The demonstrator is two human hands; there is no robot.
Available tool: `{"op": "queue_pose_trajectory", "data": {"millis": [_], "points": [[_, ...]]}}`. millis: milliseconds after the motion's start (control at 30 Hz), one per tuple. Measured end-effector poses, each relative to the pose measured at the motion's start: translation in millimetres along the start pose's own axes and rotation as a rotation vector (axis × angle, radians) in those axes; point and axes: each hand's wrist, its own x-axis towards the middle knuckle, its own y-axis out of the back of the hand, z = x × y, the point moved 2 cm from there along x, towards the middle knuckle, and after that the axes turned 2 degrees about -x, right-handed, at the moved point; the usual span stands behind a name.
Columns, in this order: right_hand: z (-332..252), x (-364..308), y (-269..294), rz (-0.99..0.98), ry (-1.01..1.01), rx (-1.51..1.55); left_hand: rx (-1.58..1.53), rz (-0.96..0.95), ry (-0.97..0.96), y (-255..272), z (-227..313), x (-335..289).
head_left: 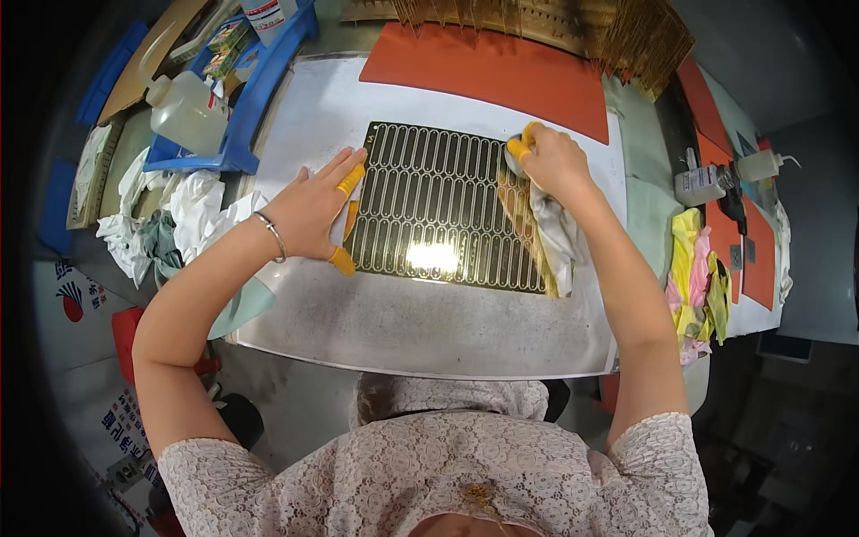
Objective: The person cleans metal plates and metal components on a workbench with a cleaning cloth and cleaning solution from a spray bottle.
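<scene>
A dark, shiny rectangular plate (433, 206) with rows of pale elongated loops lies flat on the white work surface before me. My left hand (315, 213) is spread at the plate's left edge, with yellow finger covers on its thumb and a finger. Something whitish shows between that thumb and finger; I cannot make out what it is. At the plate's upper right corner, my right hand (553, 163) is closed on a whitish cloth (560, 234), also wearing yellow finger covers. The cloth hangs down along the right edge, where a yellowish patch shows on or reflects in the plate.
An orange-red mat (488, 76) lies behind the plate, below hanging brownish metal strips (537, 22). At left are a blue tray (204, 161), a squeeze bottle (188, 109) and crumpled white cloths (192, 210). Yellow and pink cloths (687, 277) and bottles (702, 185) stand right.
</scene>
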Motion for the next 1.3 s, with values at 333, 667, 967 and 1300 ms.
{"op": "queue_pose_trajectory", "data": {"millis": [333,667,967,1300], "points": [[-8.8,-18.2,-20.9,-0.108,0.026,0.034,0.031,0.031,0.035,-1.6,-3.9,2.2],[-38.1,-152.6,-27.2,-0.244,0.066,0.085,0.063,0.077,-0.026,-6.4,-8.9,3.6],[13.9,-69.0,15.8,-0.042,-0.009,0.077,0.054,-0.01,0.003,-1.3,-1.4,-4.9],[30.3,-5.7,-5.9,-0.081,-0.038,0.05,0.015,0.019,0.006,3.2,1.0,3.0]]}}
